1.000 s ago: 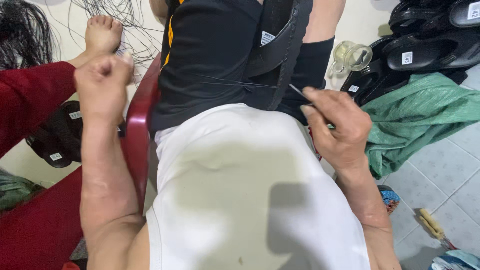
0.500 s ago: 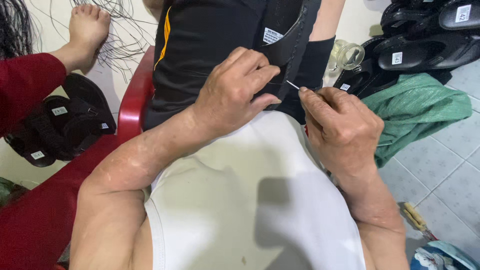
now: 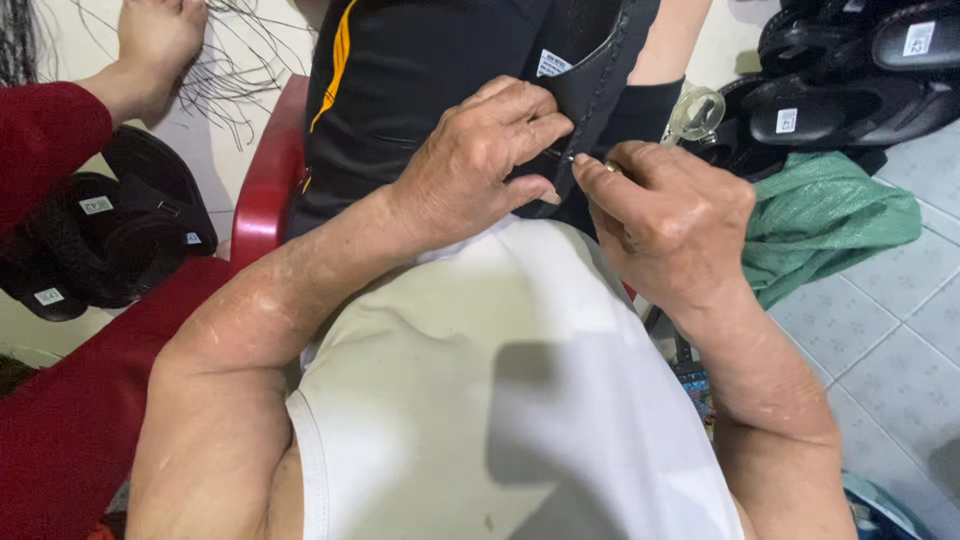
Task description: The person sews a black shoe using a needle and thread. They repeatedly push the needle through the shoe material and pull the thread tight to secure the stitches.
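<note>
Directly below the camera, a person in a white sleeveless top works with both hands over their lap. The left hand [image 3: 485,160] is closed on the edge of a black leather-like shoe upper [image 3: 590,75], fingers curled over the top and thumb tucked under, pinning the piece in place. This black piece sits at the far centre of the view, resting against black shorts with an orange side stripe [image 3: 400,80]; a small white sticker is on it.

Just to the right, the right hand [image 3: 665,215] is closed in a pinch, thumb and forefinger pressed on a thin metal needle [image 3: 562,156] whose tip pokes toward the left hand's fingertips. The two hands are nearly touching at that spot, right at the edge of the black piece.

Behind the right hand lies a small clear plastic ring-shaped object [image 3: 697,112]; what it is cannot be told. Farther right, a crumpled green woven sack [image 3: 830,225] rests on the pale tiled floor [image 3: 900,330]. Black sandals with white size stickers [image 3: 850,80] are stacked at the far right corner.

On the left, a red plastic chair edge [image 3: 268,185] curves beside the shorts. More black sandals [image 3: 110,240] lie on the floor at the far left. Another person's arm in a red sleeve [image 3: 45,135] reaches in from the left, its hand [image 3: 160,35] resting near a tangle of thin black threads [image 3: 235,60] at the far edge.
</note>
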